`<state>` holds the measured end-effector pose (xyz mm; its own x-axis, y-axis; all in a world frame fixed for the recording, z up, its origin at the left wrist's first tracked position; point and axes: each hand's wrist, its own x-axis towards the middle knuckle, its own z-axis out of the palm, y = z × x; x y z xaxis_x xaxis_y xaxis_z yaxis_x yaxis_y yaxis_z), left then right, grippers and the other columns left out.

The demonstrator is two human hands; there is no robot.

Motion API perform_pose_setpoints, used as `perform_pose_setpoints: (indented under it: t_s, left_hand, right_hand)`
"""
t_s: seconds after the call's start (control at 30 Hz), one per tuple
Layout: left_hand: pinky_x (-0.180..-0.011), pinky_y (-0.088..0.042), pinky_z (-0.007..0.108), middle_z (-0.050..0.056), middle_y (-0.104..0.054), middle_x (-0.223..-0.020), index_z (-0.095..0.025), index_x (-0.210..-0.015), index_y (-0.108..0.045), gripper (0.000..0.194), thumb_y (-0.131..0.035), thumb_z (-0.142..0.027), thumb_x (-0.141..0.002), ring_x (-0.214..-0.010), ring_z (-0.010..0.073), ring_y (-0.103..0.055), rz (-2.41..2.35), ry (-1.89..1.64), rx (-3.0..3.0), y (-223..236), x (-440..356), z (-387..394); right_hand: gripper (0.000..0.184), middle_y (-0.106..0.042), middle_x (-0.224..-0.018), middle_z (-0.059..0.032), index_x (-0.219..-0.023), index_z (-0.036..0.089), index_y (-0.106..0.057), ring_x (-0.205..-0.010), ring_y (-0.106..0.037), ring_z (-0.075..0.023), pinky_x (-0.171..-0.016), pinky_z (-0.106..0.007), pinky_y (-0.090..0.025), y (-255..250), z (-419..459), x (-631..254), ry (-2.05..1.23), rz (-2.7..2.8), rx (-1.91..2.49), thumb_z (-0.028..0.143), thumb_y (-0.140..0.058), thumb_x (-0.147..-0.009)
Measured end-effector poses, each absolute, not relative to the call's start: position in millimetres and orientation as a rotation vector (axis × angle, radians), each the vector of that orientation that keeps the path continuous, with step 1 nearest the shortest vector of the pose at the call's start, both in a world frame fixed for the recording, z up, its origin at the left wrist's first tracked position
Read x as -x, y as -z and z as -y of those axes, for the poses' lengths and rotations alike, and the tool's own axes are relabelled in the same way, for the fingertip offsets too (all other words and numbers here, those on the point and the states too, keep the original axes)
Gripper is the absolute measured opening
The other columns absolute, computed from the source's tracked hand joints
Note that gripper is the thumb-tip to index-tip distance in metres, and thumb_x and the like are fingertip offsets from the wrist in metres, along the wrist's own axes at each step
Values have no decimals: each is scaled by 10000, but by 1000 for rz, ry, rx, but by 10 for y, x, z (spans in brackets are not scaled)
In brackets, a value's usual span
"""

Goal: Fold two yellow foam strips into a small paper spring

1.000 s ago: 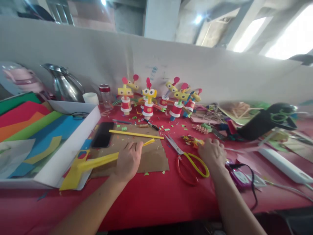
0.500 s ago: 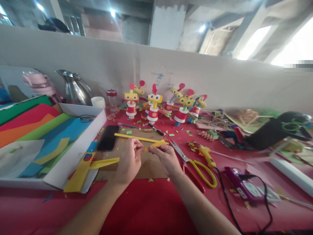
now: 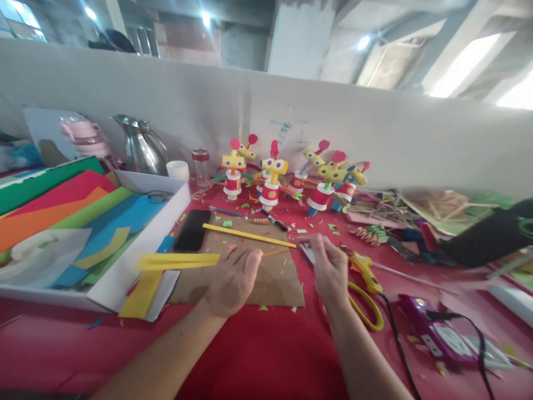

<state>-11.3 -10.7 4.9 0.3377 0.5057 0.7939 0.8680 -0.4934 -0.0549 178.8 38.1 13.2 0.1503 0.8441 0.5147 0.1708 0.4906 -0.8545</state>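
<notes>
My left hand (image 3: 235, 280) is closed around a folded yellow paper strip (image 3: 179, 261), which sticks out to the left over the open box's front corner. My right hand (image 3: 331, 269) has its fingers curled together above the scissors (image 3: 366, 311); whether anything is in them is hidden. The scissors' yellow handle shows right of my wrist, and part of the blades shows beside the fingers. Between the hands, a thin yellow sliver (image 3: 275, 253) is seen over the brown cardboard (image 3: 266, 283). Farther back on the cardboard lies a long yellow strip (image 3: 250, 235).
Several paper robot figures (image 3: 270, 191) stand against the partition. At left are a white box (image 3: 137, 253) of coloured paper, a phone (image 3: 192, 230) and a steel jug (image 3: 144, 147). A yellow glue gun (image 3: 366, 272) and a purple corded device (image 3: 437, 330) lie at right.
My right hand has moved right, away from the left hand, to above the scissors. My left hand has turned over, and the folded strip now points left. The view has shifted slightly.
</notes>
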Motion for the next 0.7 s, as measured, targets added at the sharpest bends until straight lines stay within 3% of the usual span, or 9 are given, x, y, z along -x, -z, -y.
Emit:
perform_pose_setpoints:
  t_s: [0.1, 0.3, 0.4, 0.47, 0.53, 0.7]
  left_hand:
    - [-799, -412, 352, 35, -666, -794, -148, -1002, -515, 200, -427, -41, -858, -742, 168, -609, 1077, 878, 2198, -109, 127, 109]
    - [-913, -389, 372, 79, -693, -955, -152, -1047, -546, 230, -496, -62, -842, -944, 189, -611, 1074, 1026, 2217, -70, 127, 96]
    - [-878, -418, 350, 85, -691, -970, -177, -979, -599, 174, -571, -118, -817, -966, 205, -597, 1173, 1314, 2164, -34, 103, 98]
    - [-802, -445, 320, 69, -691, -907, -190, -922, -632, 107, -588, -197, -824, -877, 192, -608, 1447, 1515, 2234, -11, 76, 82]
    - [-731, -460, 299, 59, -694, -876, -191, -929, -659, 157, -605, -287, -817, -796, 178, -613, 1834, 1777, 2322, 14, 46, 44]
    - [-776, -465, 292, 37, -713, -844, -181, -859, -716, 222, -723, -326, -691, -815, 172, -623, 2325, 2821, 2117, 42, -5, -67]
  right_hand:
    - [224, -705, -971, -65, -991, 258, -708, -975, -563, -265, -881, -426, -413, -128, -281, -1683, -319, 1958, 970, 327, -653, -785]
    - [158, -717, -796, -38, -865, 254, -724, -777, -609, -200, -765, -349, -439, -10, -216, -1504, -289, 1987, 991, 189, -583, -832]
    - [115, -718, -758, -34, -774, 245, -730, -723, -624, -192, -679, -307, -462, 28, -242, -1496, -473, 1719, 1082, 249, -620, -810]
    - [97, -721, -758, -29, -779, 235, -731, -684, -622, -183, -617, -283, -456, 33, -243, -1481, -623, 1580, 1119, 275, -643, -781]
    - [103, -717, -745, -25, -782, 222, -731, -652, -611, -172, -589, -270, -444, 28, -226, -1450, -728, 1511, 1128, 281, -650, -762]
    - [139, -698, -718, -30, -772, 203, -729, -628, -585, -163, -569, -262, -418, 27, -168, -1360, -839, 1489, 1109, 309, -639, -763]
